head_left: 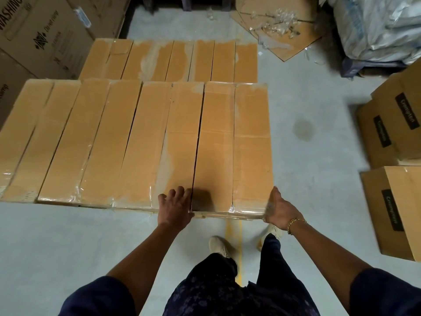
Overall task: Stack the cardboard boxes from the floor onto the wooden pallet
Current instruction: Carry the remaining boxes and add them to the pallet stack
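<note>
Cardboard box (218, 144) sits at the right end of the near row, and the grip is on its near end. The left hand (175, 206) lies flat and spread on top beside the dark gap, holding nothing. The right hand (279, 208) cups the outer corner with its thumb along the edge. Its fingers are hidden, so I cannot tell whether they curl under.

The step looks like squaring this box against its neighbour. Push evenly from the right corner while the left palm steadies the top, so the long box does not swing. Close the gap along its whole length, and keep fingertips out of that gap.

The near row shows eight long panels. Three deep gaps split them into what I judge to be four boxes. The far row (173, 60) shows about seven panels, and their pairing is unclear. No pallet is visible, so the boxes may be covering it. On the floor (307, 99) to the right stand three black-labelled boxes (387, 142), well apart from the row.
</note>
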Motion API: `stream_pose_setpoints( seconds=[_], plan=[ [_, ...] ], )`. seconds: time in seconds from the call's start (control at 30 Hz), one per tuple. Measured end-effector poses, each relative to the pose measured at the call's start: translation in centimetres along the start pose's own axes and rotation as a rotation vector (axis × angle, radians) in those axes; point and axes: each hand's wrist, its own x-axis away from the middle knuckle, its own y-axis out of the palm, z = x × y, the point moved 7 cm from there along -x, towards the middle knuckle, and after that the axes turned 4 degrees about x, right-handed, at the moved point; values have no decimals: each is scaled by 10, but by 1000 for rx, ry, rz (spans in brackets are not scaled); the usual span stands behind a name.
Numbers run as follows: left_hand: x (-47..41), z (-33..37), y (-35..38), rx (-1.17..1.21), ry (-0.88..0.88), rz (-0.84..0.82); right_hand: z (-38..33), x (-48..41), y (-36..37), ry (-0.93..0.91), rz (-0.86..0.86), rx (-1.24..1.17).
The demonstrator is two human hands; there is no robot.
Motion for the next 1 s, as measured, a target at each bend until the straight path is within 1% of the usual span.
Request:
stream_pose_setpoints(
  seconds=[0.13, 0.27, 0.4, 0.5, 0.63, 0.73, 0.87, 0.93, 0.97, 1.0],
  plan=[
    [-2, -1, -2, 37, 27, -18, 7, 1, -9, -29, -15, -64],
    [-7, 10, -24, 129, 60, 68, 18, 9, -32, -36, 29, -100],
    [-16, 38, -56, 198, 101, 116, 35, 26, -61, -19, 98, -117],
    [-27, 74, -88, 211, 165, 146, 57, 41, -84, 12, 157, -162],
    [-41, 138, -124, 234, 286, 187, 96, 69, -113, 55, 240, -235],
    [-47, 200, -146, 226, 380, 203, 140, 95, -132, 106, 308, -305],
    [-49, 301, -167, 239, 516, 170, 217, 137, -152, 184, 389, -404],
    [-47, 352, -172, 240, 571, 136, 257, 157, -156, 221, 424, -436],
    [-42, 391, -172, 234, 605, 124, 289, 174, -157, 257, 444, -456],
    [-41, 411, -173, 239, 617, 117, 305, 182, -158, 271, 452, -473]
  ],
)
